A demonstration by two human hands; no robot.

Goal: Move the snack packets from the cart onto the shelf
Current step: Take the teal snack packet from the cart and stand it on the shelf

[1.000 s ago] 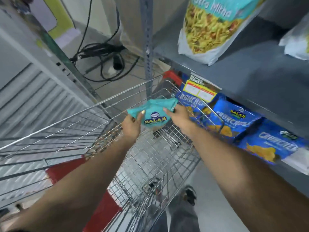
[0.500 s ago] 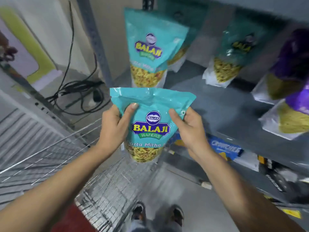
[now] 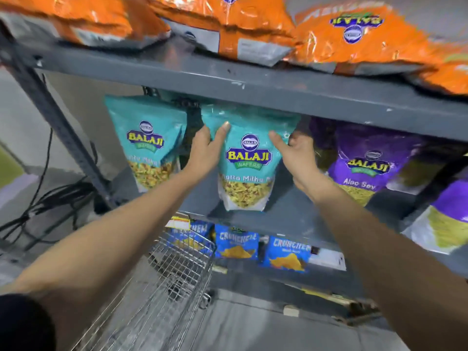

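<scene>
A teal snack packet (image 3: 247, 163) stands upright on the grey middle shelf (image 3: 291, 219). My left hand (image 3: 206, 150) grips its left edge and my right hand (image 3: 295, 154) grips its right edge. Another teal packet (image 3: 147, 143) of the same kind stands just to its left. The wire cart (image 3: 177, 269) is below, between my forearms; I see no packets in the part that shows.
Purple packets (image 3: 367, 163) stand on the same shelf to the right. Orange packets (image 3: 228, 24) lie on the shelf above, whose front edge (image 3: 253, 84) hangs just over the held packet. Blue packets (image 3: 238, 244) fill the shelf below. Black cables (image 3: 45, 198) lie on the floor at left.
Both hands lifted the teal packet out of the cart and carried it up and forward. It now rests upright on the middle shelf beside the other teal packet.
</scene>
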